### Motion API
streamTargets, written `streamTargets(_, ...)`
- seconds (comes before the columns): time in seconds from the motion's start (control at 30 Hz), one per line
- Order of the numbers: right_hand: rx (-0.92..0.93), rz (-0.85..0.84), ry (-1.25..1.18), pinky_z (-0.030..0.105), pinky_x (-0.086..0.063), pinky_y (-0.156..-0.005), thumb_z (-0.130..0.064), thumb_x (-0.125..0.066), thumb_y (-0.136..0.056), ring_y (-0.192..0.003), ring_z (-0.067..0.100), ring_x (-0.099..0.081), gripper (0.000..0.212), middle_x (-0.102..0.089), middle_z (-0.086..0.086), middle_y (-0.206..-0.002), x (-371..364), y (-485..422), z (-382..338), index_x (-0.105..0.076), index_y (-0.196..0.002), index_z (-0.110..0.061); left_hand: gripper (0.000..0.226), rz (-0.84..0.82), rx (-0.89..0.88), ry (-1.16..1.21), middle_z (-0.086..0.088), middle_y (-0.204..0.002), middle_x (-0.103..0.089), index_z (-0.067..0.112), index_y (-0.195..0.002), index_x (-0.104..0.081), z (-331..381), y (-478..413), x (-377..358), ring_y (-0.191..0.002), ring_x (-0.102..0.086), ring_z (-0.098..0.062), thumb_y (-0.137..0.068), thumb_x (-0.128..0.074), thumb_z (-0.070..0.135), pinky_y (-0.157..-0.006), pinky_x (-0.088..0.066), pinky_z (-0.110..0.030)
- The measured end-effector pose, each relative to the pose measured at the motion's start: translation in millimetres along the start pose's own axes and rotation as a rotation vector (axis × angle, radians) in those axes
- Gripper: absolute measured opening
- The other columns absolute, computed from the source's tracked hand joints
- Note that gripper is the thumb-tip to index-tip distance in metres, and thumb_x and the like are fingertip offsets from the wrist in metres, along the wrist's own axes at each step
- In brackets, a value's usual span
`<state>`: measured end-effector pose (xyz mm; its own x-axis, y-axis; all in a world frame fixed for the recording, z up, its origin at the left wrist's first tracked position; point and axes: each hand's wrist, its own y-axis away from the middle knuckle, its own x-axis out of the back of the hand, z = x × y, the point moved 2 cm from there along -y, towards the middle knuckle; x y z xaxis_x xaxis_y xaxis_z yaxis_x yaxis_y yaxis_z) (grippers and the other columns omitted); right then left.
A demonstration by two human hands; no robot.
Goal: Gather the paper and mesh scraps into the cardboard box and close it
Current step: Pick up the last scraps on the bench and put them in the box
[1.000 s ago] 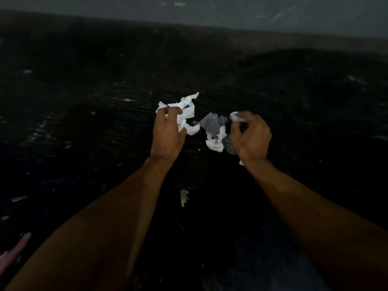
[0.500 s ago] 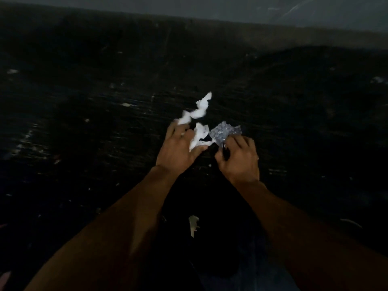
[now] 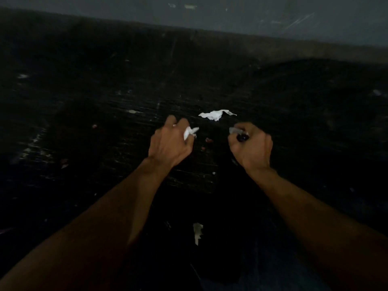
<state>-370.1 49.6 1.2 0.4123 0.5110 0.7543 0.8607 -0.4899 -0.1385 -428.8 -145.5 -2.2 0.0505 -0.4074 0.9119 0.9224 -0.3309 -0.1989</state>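
Very dark floor (image 3: 84,122), details hard to read. Left hand (image 3: 169,143) closed on a white paper scrap (image 3: 190,131), mostly hidden in the fist. Right hand (image 3: 252,147) closed on a grey scrap (image 3: 234,130) and something dark, unclear. Just beyond the hands, loose paper (image 3: 216,114). Nearer, between the forearms, a dim scrap (image 3: 197,232). Box nowhere visible.

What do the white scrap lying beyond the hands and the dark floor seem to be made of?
White scrap: probably thin matte paper or tissue, crumpled, with ragged torn edges. Floor: hard and dark, perhaps worn concrete or painted boards, with pale scuffs; the dim light leaves it open.
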Motion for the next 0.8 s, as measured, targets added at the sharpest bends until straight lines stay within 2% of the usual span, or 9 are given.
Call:
streamTargets(0.13,0.112,0.002,0.025,0.028,-0.048,-0.089,-0.031,-0.063,-0.089,-0.094,0.020,-0.065,0.045,-0.070,0.008,-0.104,-3.0,-40.7,-32.6,-0.056,-0.131,-0.018,0.053,-0.027,0.124,-0.099,-0.011,-0.123,-0.044,0.013,-0.102,-0.063,-16.3,-29.3,-15.5,-0.091,-0.057,-0.029,-0.091,-0.041,0.060,-0.076,-0.048,-0.038)
streamTargets(0.2,0.153,-0.094,0.112,0.030,-0.045,-0.093,-0.035,-0.061,-0.090,-0.096,0.021,-0.063,0.058,-0.069,0.010,-0.106,-17.7,-53.4,-38.8,-0.041,-0.144,-0.022,0.051,-0.024,0.151,-0.177,-0.013,-0.119,-0.049,0.011,-0.102,-0.066,-27.4,-27.6,-30.2,-0.101,-0.052,-0.030,-0.095,-0.038,0.053,-0.082,-0.045,-0.040)
streamTargets(0.3,0.122,-0.271,0.255,0.037,-0.043,-0.096,-0.046,-0.058,-0.089,-0.107,0.028,-0.059,0.073,-0.065,0.010,-0.117,-51.9,-67.2,-24.9,-0.022,-0.151,-0.032,0.033,0.039,0.148,-0.171,-0.012,-0.119,-0.053,0.010,-0.111,-0.061,-37.0,-20.2,-44.3,-0.107,-0.048,-0.031,-0.093,-0.049,0.036,-0.084,-0.044,-0.044)
streamTargets(0.37,0.130,-0.288,0.351,0.039,-0.045,-0.094,-0.053,-0.056,-0.088,-0.111,0.030,-0.058,0.066,-0.062,0.009,-0.124,-70.5,-71.4,-13.0,-0.034,-0.146,-0.032,0.033,0.052,0.104,-0.138,-0.012,-0.119,-0.053,0.011,-0.117,-0.054,-37.6,-19.9,-48.3,-0.107,-0.050,-0.031,-0.089,-0.054,0.029,-0.087,-0.045,-0.043)
streamTargets(0.47,0.159,-0.205,0.359,0.045,-0.047,-0.094,-0.051,-0.057,-0.087,-0.111,0.032,-0.053,0.045,-0.050,0.012,-0.130,-80.9,-70.9,-5.7,-0.059,-0.122,-0.024,0.041,0.068,-0.032,-0.070,-0.011,-0.129,-0.053,0.014,-0.126,-0.052,-38.3,-21.1,-50.7,-0.116,-0.049,-0.029,-0.085,-0.060,0.016,-0.100,-0.039,-0.039)
streamTargets(0.57,0.232,-0.107,0.345,0.050,-0.042,-0.097,-0.041,-0.064,-0.085,-0.119,0.031,-0.042,0.032,-0.037,0.013,-0.137,-79.0,-63.1,-1.1,-0.065,-0.106,-0.017,0.040,0.040,-0.055,-0.045,-0.009,-0.131,-0.054,0.016,-0.122,-0.061,-39.7,-18.3,-50.6,-0.118,-0.049,-0.029,-0.083,-0.064,0.008,-0.100,-0.039,-0.038)
streamTargets(0.63,0.314,-0.131,0.323,0.049,-0.037,-0.105,-0.033,-0.067,-0.084,-0.128,0.032,-0.038,0.031,-0.039,0.013,-0.144,-76.2,-56.7,1.5,-0.067,-0.108,-0.012,0.035,0.062,-0.086,0.003,-0.009,-0.125,-0.058,0.015,-0.117,-0.065,-40.3,-15.8,-48.9,-0.113,-0.053,-0.029,-0.083,-0.065,0.008,-0.097,-0.042,-0.036)
streamTargets(0.7,0.371,-0.168,0.273,0.043,-0.039,-0.105,-0.028,-0.067,-0.084,-0.123,0.031,-0.047,0.034,-0.053,0.014,-0.133,-71.7,-46.3,4.8,-0.065,-0.111,-0.007,0.030,0.090,-0.105,0.076,-0.009,-0.119,-0.061,0.014,-0.113,-0.067,-41.2,-10.8,-47.7,-0.111,-0.055,-0.027,-0.085,-0.067,0.022,-0.095,-0.041,-0.031)
streamTargets(0.8,0.371,-0.143,0.223,0.037,-0.046,-0.088,-0.024,-0.067,-0.083,-0.100,0.025,-0.054,0.024,-0.064,0.010,-0.107,-59.5,-27.7,9.4,-0.063,-0.103,-0.011,0.047,0.016,-0.128,0.111,-0.009,-0.123,-0.059,0.013,-0.116,-0.066,-37.8,0.9,-48.8,-0.116,-0.053,-0.024,-0.079,-0.073,0.040,-0.100,-0.038,-0.030)
